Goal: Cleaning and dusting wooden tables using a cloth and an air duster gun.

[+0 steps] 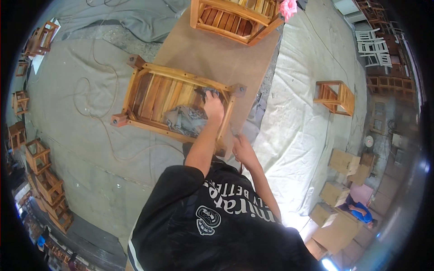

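An upturned wooden stool [156,97] with a slatted seat lies before me, its leg ends pointing up toward me. Over its right part reaches my left hand [212,106], fingers closed on a dark rag [209,91] pressed near the far rail. A crumpled grey patterned cloth [185,119] lies on the slats beside my left wrist. Just outside the stool's right end, my right hand [243,148] is closed round a slim tool [235,132] with a greyish tip. A reddish strip, possibly a hose, shows below that fist; most of the tool is hidden.
The stool stands on a brown board [257,67]. Another slatted wooden piece [235,20] is at the far end, with a pink cloth [288,9] on its corner. A small wooden stool [334,98] stands right. A thin cord [113,90] trails across the grey floor sheet at left.
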`<action>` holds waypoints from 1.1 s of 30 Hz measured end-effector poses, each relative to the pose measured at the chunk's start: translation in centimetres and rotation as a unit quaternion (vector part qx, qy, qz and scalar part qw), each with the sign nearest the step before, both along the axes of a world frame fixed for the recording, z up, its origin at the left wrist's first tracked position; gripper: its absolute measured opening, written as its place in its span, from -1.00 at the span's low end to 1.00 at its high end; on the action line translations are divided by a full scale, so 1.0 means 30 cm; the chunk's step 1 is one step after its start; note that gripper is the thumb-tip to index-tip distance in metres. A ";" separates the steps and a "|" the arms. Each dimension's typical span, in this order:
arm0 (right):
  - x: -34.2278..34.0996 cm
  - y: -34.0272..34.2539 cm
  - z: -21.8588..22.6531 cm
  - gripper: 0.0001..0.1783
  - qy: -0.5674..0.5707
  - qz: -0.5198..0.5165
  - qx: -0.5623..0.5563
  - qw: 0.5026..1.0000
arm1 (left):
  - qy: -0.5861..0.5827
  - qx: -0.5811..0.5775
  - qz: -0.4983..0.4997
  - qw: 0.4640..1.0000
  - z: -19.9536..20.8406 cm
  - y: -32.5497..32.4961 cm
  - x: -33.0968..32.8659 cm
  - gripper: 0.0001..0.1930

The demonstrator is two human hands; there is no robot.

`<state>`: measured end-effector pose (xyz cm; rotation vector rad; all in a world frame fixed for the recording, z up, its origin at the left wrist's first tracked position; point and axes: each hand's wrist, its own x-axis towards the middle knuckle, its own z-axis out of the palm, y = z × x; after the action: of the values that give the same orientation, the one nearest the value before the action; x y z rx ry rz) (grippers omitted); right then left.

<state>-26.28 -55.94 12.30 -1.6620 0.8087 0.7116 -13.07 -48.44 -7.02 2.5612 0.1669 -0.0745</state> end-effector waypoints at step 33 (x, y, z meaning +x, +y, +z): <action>0.481 -0.098 -0.273 -0.75 -0.062 0.145 -0.158 0.975 | 0.031 -0.171 -0.062 0.983 0.563 0.522 -0.207 -0.60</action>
<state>-11.87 -58.89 4.10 -2.1202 0.6193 0.6945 -19.27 -32.79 9.86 2.2241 0.0157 -0.2107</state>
